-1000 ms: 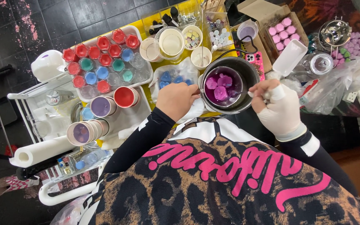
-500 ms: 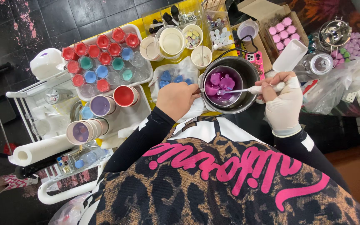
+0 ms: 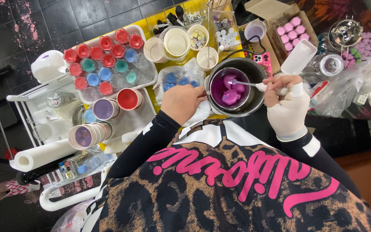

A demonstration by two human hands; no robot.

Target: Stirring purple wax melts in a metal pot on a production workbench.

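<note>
Spoon (image 3: 246, 84) gripped by right hand (image 3: 285, 107) (gloved); left hand (image 3: 182, 102) seemingly steadies pot (image 3: 254, 103).

Black long sleeves, leopard-print apron with pink lettering, seemingly white glove on right hand (image 3: 287, 112)

The round metal pot (image 3: 236, 89) has a dull grey brushed rim, and the purple liquid inside shines glossy and smooth. A thin white glove, probably latex, covers the right hand (image 3: 286, 108). The white paper towel roll (image 3: 44, 155) looks matt and soft. The small red and blue cups (image 3: 104, 60) seem translucent plastic.
</note>
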